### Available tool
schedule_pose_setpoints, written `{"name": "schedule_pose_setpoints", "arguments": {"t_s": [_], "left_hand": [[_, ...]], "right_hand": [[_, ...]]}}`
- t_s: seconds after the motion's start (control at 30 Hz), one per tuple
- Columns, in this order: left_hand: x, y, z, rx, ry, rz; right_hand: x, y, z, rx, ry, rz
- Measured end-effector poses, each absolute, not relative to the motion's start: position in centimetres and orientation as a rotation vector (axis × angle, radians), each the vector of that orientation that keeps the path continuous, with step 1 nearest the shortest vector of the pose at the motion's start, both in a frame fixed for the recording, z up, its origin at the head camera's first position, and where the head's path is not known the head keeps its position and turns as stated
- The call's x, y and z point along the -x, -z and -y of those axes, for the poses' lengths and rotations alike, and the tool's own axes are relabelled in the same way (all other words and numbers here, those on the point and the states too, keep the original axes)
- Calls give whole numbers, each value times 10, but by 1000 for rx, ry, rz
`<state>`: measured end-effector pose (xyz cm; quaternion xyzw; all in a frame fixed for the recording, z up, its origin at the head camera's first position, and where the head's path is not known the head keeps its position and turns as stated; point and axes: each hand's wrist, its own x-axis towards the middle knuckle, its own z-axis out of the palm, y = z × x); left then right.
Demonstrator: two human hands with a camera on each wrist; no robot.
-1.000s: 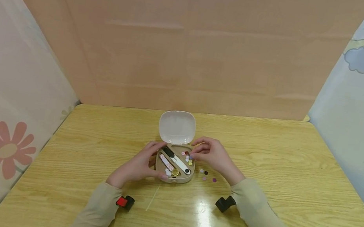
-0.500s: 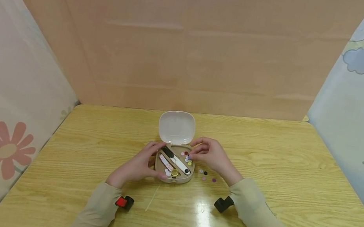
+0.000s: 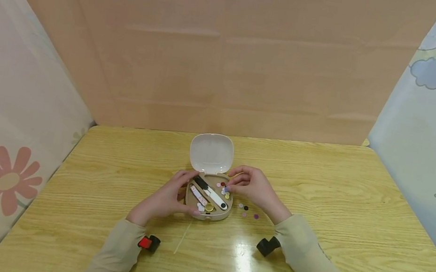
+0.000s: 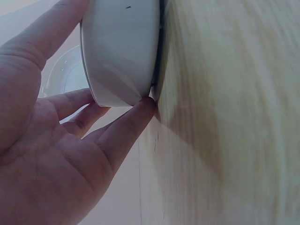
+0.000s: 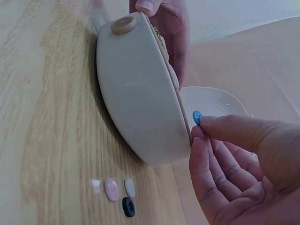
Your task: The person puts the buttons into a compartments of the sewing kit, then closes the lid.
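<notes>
An open beige sewing box (image 3: 214,217) stands on the table, its white lid (image 3: 212,153) tipped back. My left hand (image 3: 163,197) holds the box's left side, thumb at the front rim and fingers around the back; the left wrist view shows fingertips against the wall. Over the right compartment, my right hand (image 3: 254,187) pinches a blue button (image 5: 197,117) between thumb and index finger. Several buttons (image 3: 227,195) lie in that compartment. A black-and-white tool (image 3: 214,196) lies diagonally across the middle. Left of it are a pink-patterned white strip (image 3: 198,195), a gold ring (image 3: 209,207) and white pieces (image 3: 200,207).
Right of the box, several loose buttons lie on the wooden table (image 3: 321,185), among them a black button (image 5: 128,206), a pink button (image 5: 111,189) and a purple button (image 3: 256,216). A thin pale stick (image 3: 183,237) lies in front. A fabric wall (image 3: 229,62) stands behind.
</notes>
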<state>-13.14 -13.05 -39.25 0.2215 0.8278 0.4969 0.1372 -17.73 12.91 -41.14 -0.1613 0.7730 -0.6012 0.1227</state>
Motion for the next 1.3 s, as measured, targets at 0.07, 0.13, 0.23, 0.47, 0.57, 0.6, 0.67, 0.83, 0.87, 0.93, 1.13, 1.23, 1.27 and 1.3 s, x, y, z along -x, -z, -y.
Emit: {"name": "schedule_pose_setpoints", "arguments": {"t_s": [0.07,0.13,0.23,0.47,0.57,0.6,0.67,0.83,0.87,0.93,1.13,1.23,1.27,1.3], "left_hand": [[131,393,130,-645,-1442,-2400],[131,393,130,-645,-1444,-2402],[131,394,130,-643,-1445,-2406],[131,394,130,-637,-1443,-2405],[131,394,130,-633,-1438,-2407],[131,394,130,-633,-1436,-2407],[131,394,130,-633,-1435,-2408],[131,395,130,-633,-1428,-2414],[131,395,130,-631,-1426,-2415],[131,395,130,-628,-1420,-2419],[130,392,129,-629,-1415,-2419],[129,390,128,-631,-1413,-2421],[129,389,128,-630,-1411,-2422],[129,389,128,-629,-1409,-2423]], "right_hand": [[177,412,-129,473,1754,-2258],[177,412,-129,473,1753,-2259],[177,412,-130,479,1751,-2266],[177,413,-130,495,1767,-2255],[177,413,-130,485,1776,-2247],[176,413,-130,481,1779,-2243],[176,414,-130,478,1786,-2233],[175,414,-131,489,1796,-2212],[174,414,-132,496,1795,-2210],[174,413,-133,506,1796,-2203],[173,412,-135,505,1797,-2200],[173,411,-136,502,1807,-2198],[173,411,-136,503,1810,-2197],[172,411,-136,503,1811,-2197]]}}
